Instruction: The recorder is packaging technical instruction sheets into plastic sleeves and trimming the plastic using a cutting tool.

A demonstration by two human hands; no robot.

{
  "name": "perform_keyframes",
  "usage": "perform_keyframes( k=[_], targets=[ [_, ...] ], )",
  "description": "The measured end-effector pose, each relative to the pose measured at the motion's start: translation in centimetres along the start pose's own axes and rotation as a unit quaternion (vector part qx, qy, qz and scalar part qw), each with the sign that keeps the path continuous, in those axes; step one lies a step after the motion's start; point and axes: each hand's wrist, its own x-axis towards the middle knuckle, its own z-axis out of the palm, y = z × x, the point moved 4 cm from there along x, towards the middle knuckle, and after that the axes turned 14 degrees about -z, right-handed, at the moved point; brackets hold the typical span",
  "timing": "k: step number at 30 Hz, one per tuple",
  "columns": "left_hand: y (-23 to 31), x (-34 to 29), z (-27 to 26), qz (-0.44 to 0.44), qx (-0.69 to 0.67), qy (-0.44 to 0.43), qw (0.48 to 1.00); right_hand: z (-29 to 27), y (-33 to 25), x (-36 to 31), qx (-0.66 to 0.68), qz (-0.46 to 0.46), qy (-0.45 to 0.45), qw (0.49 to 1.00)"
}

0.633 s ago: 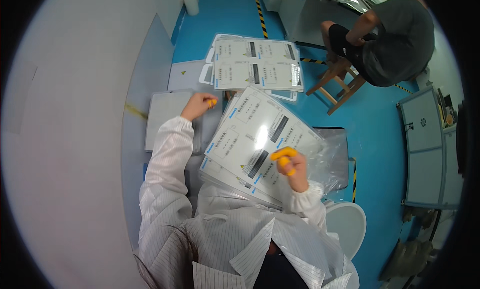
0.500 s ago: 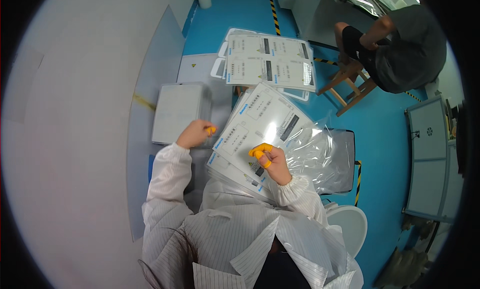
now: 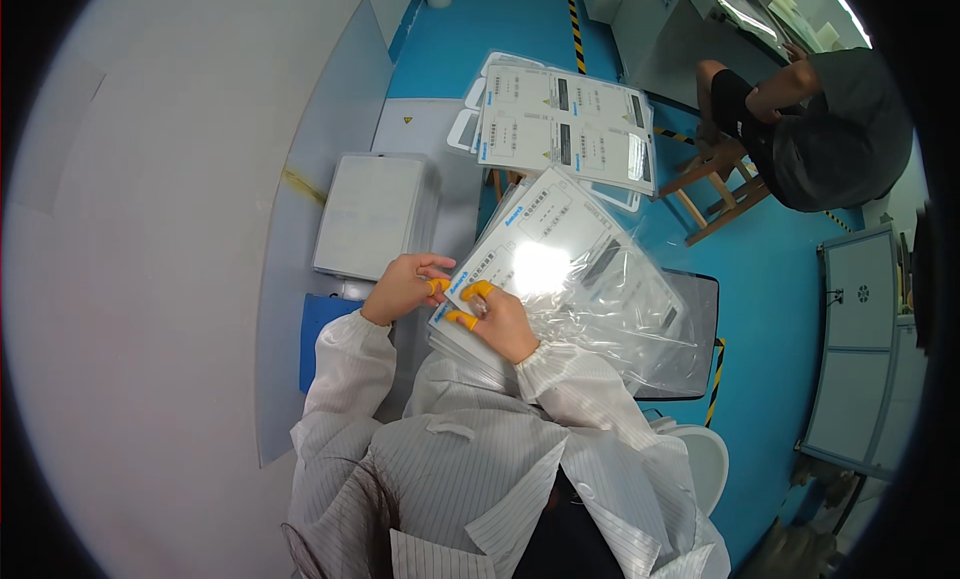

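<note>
A wooden stool (image 3: pixel 722 161) stands on the blue floor (image 3: pixel 745 279), with a person in a dark grey shirt (image 3: pixel 850 129) and black shorts seated on it. Beyond the stool is a grey work surface (image 3: pixel 660 39), and to the stool's upper left runs black-and-yellow striped tape (image 3: pixel 575 27). Below and right of the stool stands a pale grey cabinet (image 3: pixel 857 349); well below it shows a white round-topped object (image 3: pixel 708 466).

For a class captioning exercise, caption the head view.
Left hand and right hand, in yellow finger covers, close together at the left edge of stacked printed sheets.
</note>
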Motion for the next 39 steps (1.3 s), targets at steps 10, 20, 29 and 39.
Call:
perform_keyframes(
  k=[10, 20, 29, 39],
  targets=[
    [-0.5, 0.3, 0.7, 0.024, 0.015, 0.036, 0.999, 0.6, 3.7, 0.0, 0.037, 0.032, 0.137, 0.989],
    [-0.5, 0.4, 0.9, 0.038, 0.046, 0.044, 0.997, 0.8, 3.5, 0.0, 0.009, 0.003, 0.109, 0.994],
    [-1.2, 0.3, 0.7, 0.056, -0.006, -0.009, 0.998, 1.5, 3.7, -0.4, -0.034, -0.046, 0.022, 0.998],
    [1.6, -1.6, 0.8, 0.098, -0.037, -0.096, 0.99, -5.9, 5.6, -1.4, 0.659, -0.034, 0.305, 0.686]
  ],
)
